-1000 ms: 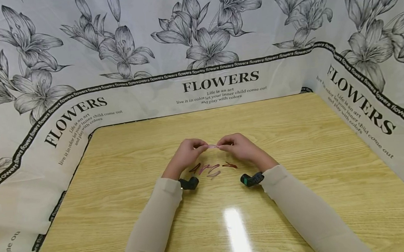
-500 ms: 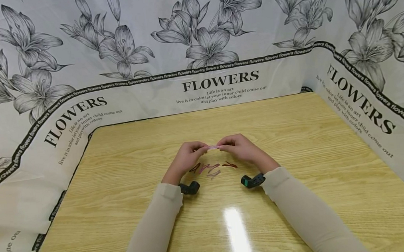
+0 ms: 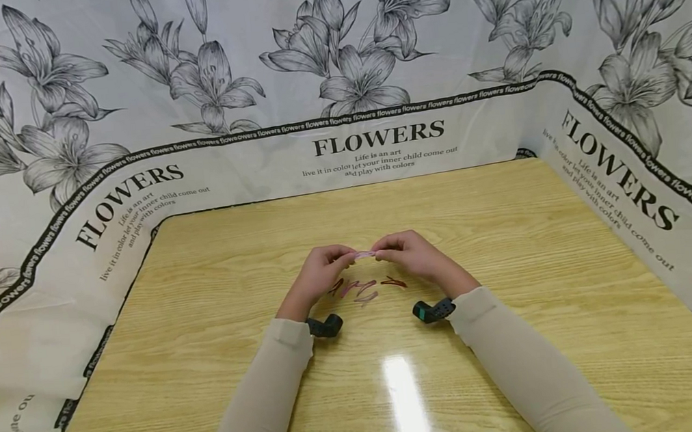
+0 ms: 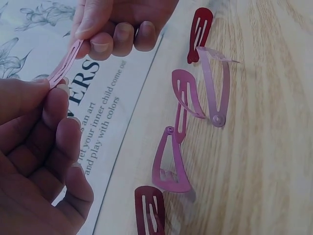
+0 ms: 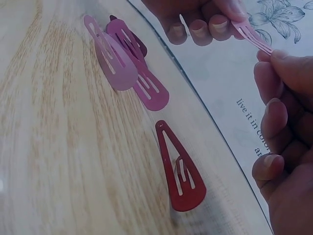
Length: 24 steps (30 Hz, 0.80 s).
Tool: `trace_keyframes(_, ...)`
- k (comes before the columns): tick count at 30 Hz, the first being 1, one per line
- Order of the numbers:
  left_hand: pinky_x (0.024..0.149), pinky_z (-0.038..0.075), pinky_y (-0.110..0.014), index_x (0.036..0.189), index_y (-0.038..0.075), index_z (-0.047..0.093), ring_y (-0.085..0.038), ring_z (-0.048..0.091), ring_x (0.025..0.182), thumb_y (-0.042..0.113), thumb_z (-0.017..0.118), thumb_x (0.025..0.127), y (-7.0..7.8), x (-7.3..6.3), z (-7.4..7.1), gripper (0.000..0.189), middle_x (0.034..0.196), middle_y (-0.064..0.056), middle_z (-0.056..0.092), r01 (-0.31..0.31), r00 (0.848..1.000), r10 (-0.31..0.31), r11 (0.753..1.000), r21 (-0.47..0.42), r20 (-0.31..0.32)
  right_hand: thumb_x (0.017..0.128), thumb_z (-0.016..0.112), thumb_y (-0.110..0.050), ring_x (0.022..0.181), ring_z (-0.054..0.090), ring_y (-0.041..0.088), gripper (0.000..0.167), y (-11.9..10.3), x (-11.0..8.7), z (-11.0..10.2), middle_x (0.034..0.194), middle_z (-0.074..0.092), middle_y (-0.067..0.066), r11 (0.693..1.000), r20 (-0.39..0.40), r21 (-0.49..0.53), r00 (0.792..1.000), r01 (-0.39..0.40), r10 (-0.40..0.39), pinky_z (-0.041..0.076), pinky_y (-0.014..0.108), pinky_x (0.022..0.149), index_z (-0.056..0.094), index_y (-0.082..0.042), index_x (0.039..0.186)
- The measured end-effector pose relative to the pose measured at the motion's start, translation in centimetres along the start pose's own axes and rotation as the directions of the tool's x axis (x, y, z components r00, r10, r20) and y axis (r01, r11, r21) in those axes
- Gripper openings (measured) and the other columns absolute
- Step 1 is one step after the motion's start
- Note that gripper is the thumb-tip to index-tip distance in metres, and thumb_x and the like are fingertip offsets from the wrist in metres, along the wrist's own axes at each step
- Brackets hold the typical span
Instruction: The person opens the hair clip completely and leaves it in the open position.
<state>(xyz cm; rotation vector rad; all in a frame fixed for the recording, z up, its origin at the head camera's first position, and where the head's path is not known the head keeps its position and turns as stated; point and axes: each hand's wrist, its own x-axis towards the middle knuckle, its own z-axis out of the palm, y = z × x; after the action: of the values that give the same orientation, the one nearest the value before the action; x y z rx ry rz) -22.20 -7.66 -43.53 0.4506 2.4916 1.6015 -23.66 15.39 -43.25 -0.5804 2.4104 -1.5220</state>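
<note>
A light pink snap hair clip [image 3: 364,254] is stretched between my two hands, above the table. My left hand [image 3: 319,272] pinches one end between thumb and index finger. The other end is pinched by my right hand [image 3: 412,255] in the same way. In the left wrist view the held clip [image 4: 65,65] looks shut flat and slightly bowed, its ends covered by fingertips. Below the hands lie more snap clips: a red one [image 5: 195,193], a lilac one [image 5: 122,73], pink ones [image 4: 180,182] and a dark red one [image 4: 142,200]. The red and lilac clips are popped open.
The clips lie on a light wood table [image 3: 249,238], the pink and lilac ones overlapping. A white flower-print cloth [image 3: 225,175] with black lettering stands round the back and sides. Black wrist cameras [image 3: 433,310] sit at both cuffs, close to the loose clips.
Both hands have come slightly nearer and lower, the left more than the right, carrying the light pink clip. The grip on it and the loose clips look the same.
</note>
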Motion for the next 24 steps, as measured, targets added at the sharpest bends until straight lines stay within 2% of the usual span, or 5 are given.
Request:
trace_keyframes(6,0.073,0.047,-0.031,0.107,0.011,0.072,-0.030,0.057,0.089,0.033,0.055,0.099,-0.10,-0.14,-0.07,0.029,0.109,-0.015,0.068,-0.004,1.000,0.004,1.000,-0.018,0.004,0.098,0.058,-0.021,0.104,0.059,0.035,0.024,-0.10,-0.12,-0.04,0.114,0.066,0.019,0.999,0.019,0.035,1.000,0.002,-0.003,0.046,0.050,0.091,0.070,-0.005,0.110)
trace_keyframes(11,0.060,0.043,-0.028,0.111,0.005,0.070,-0.022,0.049,0.072,0.033,0.055,0.099,-0.11,-0.29,-0.03,0.034,0.105,-0.018,0.067,-0.009,1.000,0.010,0.998,-0.055,0.017,0.098,0.058,-0.021,0.104,0.059,0.036,0.025,-0.12,-0.22,-0.05,0.113,0.066,0.021,0.999,0.019,0.054,1.000,0.002,-0.003,0.046,0.050,0.091,0.070,-0.004,0.111)
trace_keyframes(16,0.054,0.039,-0.026,0.112,0.001,0.068,-0.017,0.044,0.065,0.033,0.054,0.099,-0.11,-0.46,0.11,0.037,0.104,-0.022,0.065,-0.004,1.000,0.007,0.996,-0.084,0.024,0.098,0.057,-0.021,0.103,0.060,0.037,0.025,-0.02,-0.24,-0.02,0.112,0.065,0.024,0.998,0.017,0.057,1.000,0.014,-0.015,0.046,0.049,0.090,0.069,-0.003,0.111)
trace_keyframes(23,0.058,0.041,-0.027,0.110,0.002,0.069,-0.026,0.050,0.075,0.030,0.054,0.099,-0.17,-0.48,0.22,0.034,0.103,-0.019,0.065,-0.013,1.000,0.013,0.995,-0.095,0.005,0.098,0.057,-0.020,0.102,0.059,0.038,0.024,-0.20,-0.29,0.07,0.110,0.065,0.025,0.997,0.013,0.066,0.999,0.034,-0.035,0.047,0.049,0.089,0.070,-0.002,0.110)
trace_keyframes(24,0.057,0.041,-0.027,0.109,0.002,0.069,-0.025,0.049,0.073,0.030,0.054,0.099,-0.21,-0.46,0.22,0.033,0.103,-0.019,0.065,-0.009,1.000,0.010,0.995,-0.099,0.005,0.098,0.057,-0.020,0.102,0.059,0.039,0.024,-0.23,-0.29,0.09,0.111,0.065,0.024,0.997,0.013,0.070,0.999,0.034,-0.035,0.047,0.049,0.089,0.070,-0.003,0.110)
